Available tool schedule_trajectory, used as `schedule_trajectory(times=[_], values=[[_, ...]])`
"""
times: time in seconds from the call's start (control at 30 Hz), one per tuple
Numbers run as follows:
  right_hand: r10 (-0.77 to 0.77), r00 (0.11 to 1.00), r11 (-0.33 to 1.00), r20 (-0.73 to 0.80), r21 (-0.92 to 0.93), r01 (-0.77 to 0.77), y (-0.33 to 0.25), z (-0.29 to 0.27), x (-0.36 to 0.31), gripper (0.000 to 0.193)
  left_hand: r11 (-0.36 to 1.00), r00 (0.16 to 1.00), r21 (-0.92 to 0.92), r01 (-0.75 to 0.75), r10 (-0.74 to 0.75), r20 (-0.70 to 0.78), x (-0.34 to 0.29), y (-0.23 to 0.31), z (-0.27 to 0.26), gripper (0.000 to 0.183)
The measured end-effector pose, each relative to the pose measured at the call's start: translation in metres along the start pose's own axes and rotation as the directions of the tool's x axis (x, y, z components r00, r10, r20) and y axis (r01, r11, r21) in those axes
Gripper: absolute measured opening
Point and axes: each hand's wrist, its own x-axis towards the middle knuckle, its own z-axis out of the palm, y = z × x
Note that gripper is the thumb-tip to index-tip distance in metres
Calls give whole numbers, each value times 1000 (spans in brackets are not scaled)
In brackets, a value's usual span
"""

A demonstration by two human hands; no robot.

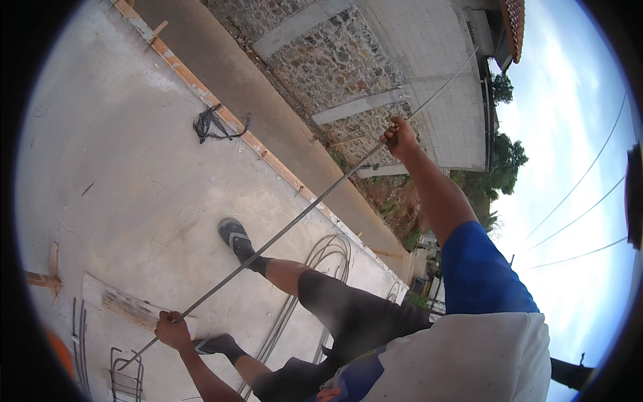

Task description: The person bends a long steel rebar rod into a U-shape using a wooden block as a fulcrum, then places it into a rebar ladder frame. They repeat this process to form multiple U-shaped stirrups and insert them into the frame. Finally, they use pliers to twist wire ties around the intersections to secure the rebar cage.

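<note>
**Long Rod Held Aslant Above the Concrete Floor**

We have a long, thin, dark grey metal rod (288, 226) off the floor, slanting across the view from 8 o'clock to 1 o'clock. Our 2 hands are closed around it, well apart: the left hand (173, 329) between 7 and 8 o'clock, the right hand (400, 137) toward 2 o'clock, its fist at the rod's upper part.

As we judge it, the lifting and gripping are done. The lower end reaches a bent-wire rectangular frame (140, 375) near 7 o'clock; we cannot tell whether it passes through or lies over it. The placing of the rod seems unfinished, since both hands carry it; how much is left, we cannot tell.

The rod looks smooth and nearly straight. Below centre, near 6 o'clock, slim grey metal bars curve into wide loops (347, 258) on the pale, blotchy concrete floor (134, 187). At 8 o'clock lies a flat, stained, worn wooden board (127, 305). A crumpled black strip of thin, limp material (206, 124) sits at 10 o'clock, beside the straight orange-brown timber edging (177, 65). Toward 12 o'clock, a wall of rough, irregular stones (335, 57) is crossed by smooth grey bands.
</note>
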Motion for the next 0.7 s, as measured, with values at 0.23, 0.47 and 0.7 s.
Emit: schedule_trajectory(times=[0.23, 0.47, 0.7], values=[[-110, 980, 958, 167, -246, 149, 60, -11, 27, 24, 1000, 999, 12, -29, 29, 19, 9, -38, 7, 16], [140, 987, 990, 83, -47, -136, 105, -5, 43, 27, 998, 997, 9, 66, -66, 48, 16, -53, 5, 11], [269, 909, 958, 317, -185, -219, 133, -32, 143, 28, 991, 990, 11, 136, -137, 40, 9, -75, 19, 13]])
